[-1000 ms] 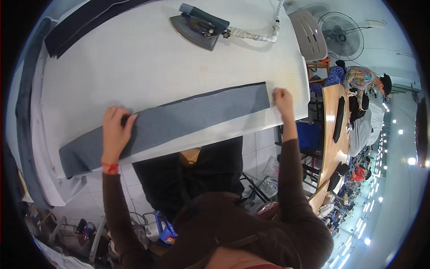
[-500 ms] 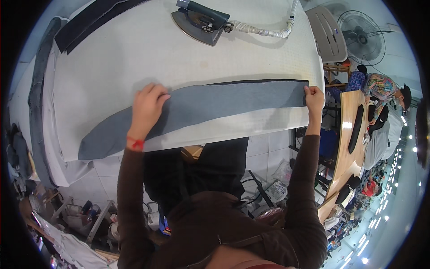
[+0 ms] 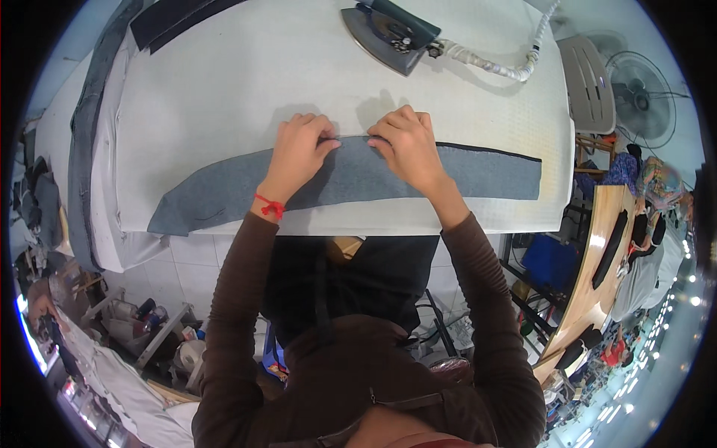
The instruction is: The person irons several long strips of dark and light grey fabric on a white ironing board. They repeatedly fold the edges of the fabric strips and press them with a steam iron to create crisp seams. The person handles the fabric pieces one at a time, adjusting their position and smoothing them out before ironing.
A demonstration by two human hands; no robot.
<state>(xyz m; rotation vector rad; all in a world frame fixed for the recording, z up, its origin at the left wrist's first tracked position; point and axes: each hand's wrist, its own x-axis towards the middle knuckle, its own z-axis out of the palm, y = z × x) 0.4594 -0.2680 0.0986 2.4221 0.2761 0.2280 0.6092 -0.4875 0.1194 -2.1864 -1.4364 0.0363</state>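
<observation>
A long, curved grey-blue fabric piece (image 3: pixel 478 175) lies along the near side of the white padded ironing table (image 3: pixel 224 97). Its far edge shows a dark strip on the right part. My left hand (image 3: pixel 302 145) pinches that far edge near the middle, thumb against fingertips. A short gap to the right, my right hand (image 3: pixel 407 145) pinches the same edge. Between the two hands the edge runs nearly straight. The fabric's left end tapers and hangs slightly at the table's front edge.
An iron (image 3: pixel 392 37) with a wrapped hose (image 3: pixel 485 66) rests at the far right of the table. Dark folded fabric (image 3: pixel 179 22) lies at the far left. A fan (image 3: pixel 640 99) stands beyond a plastic chair (image 3: pixel 588 86); a wooden bench (image 3: pixel 586 276) is at the right.
My right hand has left the fabric's right end and come to the middle of the far edge. My left hand now pinches that edge too. The whole view has shifted slightly.
</observation>
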